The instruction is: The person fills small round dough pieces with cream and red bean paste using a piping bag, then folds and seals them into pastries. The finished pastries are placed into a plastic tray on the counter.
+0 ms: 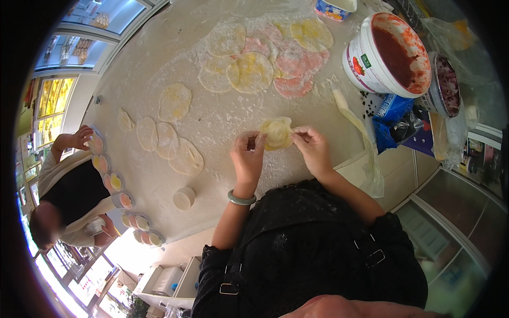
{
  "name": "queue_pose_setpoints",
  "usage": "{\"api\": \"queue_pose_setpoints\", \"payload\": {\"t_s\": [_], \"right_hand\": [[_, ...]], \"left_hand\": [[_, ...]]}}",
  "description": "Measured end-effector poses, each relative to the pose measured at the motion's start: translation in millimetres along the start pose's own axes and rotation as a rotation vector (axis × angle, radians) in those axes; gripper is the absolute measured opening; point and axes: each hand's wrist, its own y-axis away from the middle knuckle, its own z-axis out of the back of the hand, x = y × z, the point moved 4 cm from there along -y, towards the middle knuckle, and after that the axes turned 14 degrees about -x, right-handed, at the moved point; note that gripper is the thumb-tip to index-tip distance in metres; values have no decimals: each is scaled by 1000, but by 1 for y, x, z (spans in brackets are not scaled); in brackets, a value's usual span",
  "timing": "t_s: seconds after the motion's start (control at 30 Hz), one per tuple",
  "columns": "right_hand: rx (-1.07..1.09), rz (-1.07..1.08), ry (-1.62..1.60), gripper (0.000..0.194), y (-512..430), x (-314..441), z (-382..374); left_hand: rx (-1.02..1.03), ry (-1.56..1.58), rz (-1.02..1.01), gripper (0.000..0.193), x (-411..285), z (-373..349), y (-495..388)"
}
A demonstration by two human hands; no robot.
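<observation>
Between my two hands is a round of pale yellow dough (275, 134), raised in the middle with a thin rim around it. My left hand (248, 149) pinches its left edge between thumb and fingertips. On the opposite edge, the thumb and fingers of my right hand (313, 150) grip the rim. The dough appears held just over the floured table (226, 159); whether it touches the surface I cannot tell. Several flat pale dough rounds (187, 157) lie left of my hands. Farther back, yellow dough rounds (250, 73) and pink dough rounds (300, 61) overlap in a floury pile.
A white bucket of red filling (360, 65) stands at the back right, near a tub of purple filling (446, 85), a blue packet (391, 119) and a piping bag (358, 123). Paper cups (184, 198) sit front left. Another person (75, 187) reaches to plastic containers (115, 181) along the left edge.
</observation>
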Motion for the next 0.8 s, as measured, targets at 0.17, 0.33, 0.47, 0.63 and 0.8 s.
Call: {"api": "queue_pose_setpoints", "payload": {"t_s": [0.17,0.33,0.47,0.63,0.8], "right_hand": [[80,-71,24,9,6,3,-20],[143,137,131,14,11,31,-21],[211,361,658,22,-12,50,-11],[579,546,546,28,-59,44,-27],[683,543,581,19,-66,44,-20]], "left_hand": [[134,-103,-277,15,-30,-8,4],[90,-184,-534,17,-46,-10,6],[144,-190,-580,20,-43,-11,-1],[184,-240,-619,22,-39,-12,-1],[162,-265,-622,24,-39,-12,0]]}}
